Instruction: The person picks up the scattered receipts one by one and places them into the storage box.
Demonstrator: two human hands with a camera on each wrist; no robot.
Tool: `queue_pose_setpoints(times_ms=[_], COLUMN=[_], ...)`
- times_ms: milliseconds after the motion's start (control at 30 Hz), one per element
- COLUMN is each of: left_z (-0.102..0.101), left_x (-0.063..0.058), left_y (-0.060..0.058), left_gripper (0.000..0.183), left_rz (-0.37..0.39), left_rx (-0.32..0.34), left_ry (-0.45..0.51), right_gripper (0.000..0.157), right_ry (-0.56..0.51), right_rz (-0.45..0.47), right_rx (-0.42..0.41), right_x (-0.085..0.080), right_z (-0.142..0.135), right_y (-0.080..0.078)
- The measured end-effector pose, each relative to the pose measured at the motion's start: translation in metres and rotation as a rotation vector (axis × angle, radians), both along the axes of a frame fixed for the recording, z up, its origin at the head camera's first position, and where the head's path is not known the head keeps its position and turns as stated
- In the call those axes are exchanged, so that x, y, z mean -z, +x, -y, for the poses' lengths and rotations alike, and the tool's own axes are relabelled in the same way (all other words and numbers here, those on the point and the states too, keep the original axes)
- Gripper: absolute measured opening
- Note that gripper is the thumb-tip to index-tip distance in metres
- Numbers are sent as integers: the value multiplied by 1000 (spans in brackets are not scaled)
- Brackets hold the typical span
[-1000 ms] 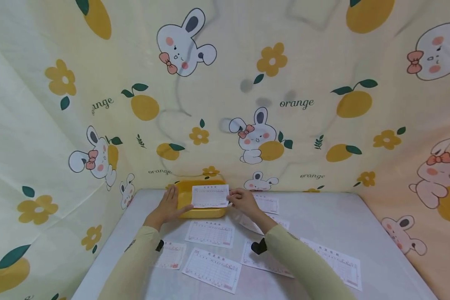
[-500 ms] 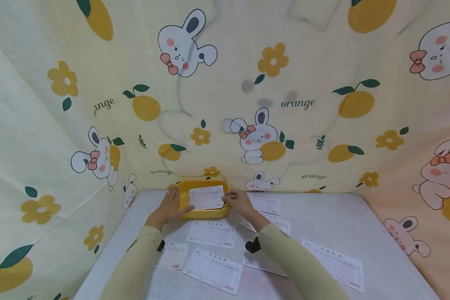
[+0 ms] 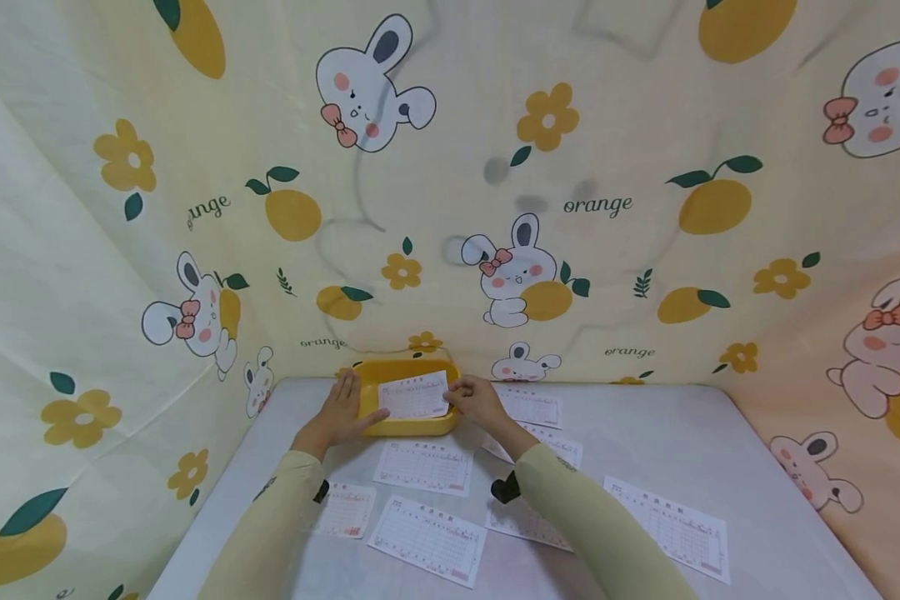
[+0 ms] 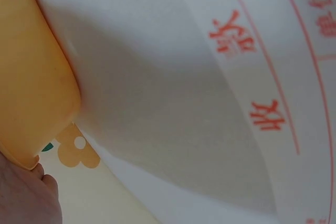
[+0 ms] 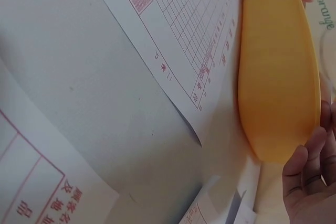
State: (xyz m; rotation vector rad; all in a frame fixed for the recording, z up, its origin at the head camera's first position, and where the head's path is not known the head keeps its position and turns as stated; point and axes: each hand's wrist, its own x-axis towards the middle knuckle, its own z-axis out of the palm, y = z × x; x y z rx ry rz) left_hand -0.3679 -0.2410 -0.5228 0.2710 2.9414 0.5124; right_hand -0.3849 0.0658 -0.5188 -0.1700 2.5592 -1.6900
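Observation:
In the head view a yellow plastic tray point(image 3: 408, 428) stands at the back of the table, against the curtain. A printed receipt slip point(image 3: 412, 395) is inside it, slightly tilted. My right hand point(image 3: 484, 403) pinches the slip's right edge between thumb and fingers, over the tray's right side. At the left end, my left hand point(image 3: 334, 418) rests on the tray's rim, fingers straight and thumb stretched toward the slip's lower left corner. The right wrist view has the tray's outer wall point(image 5: 278, 72) beside the curled right fingers point(image 5: 297, 162).
More receipt slips lie spread over the white table: one slip point(image 3: 423, 468) just in front of the tray, another slip point(image 3: 429, 542) nearer, a slip point(image 3: 671, 530) at the right and several around. A patterned curtain point(image 3: 615, 275) rises behind and at both sides.
The right hand has lowered the receipt slip into the tray and shifted it slightly left; it now tilts up at the right. The left hand stays at the tray's left end.

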Motion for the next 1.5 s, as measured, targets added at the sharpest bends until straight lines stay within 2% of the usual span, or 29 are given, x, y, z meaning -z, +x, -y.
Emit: queue_pose_setpoints(times_ms=[233, 700, 967, 1200, 1500], left_z=[-2, 1, 1, 0, 0], left_x=[-3, -2, -3, -3, -4], left_y=[3, 0, 2, 1, 1], left_gripper=[126, 123, 124, 127, 126], left_rz=[-13, -35, -24, -26, -21], left_rx=[-4, 15, 13, 17, 20], left_ry=[9, 2, -3, -12, -7], right_gripper=[14, 18, 18, 18, 14], right_ry=[-3, -11, -39, -40, -16], right_rz=[-2, -6, -44, -64, -117], right_rx=[1, 32, 14, 23, 48], right_x=[-2, -3, 0, 5, 5], right_z=[-1, -2, -5, -20, -57], right_y=[1, 1, 1, 2, 4])
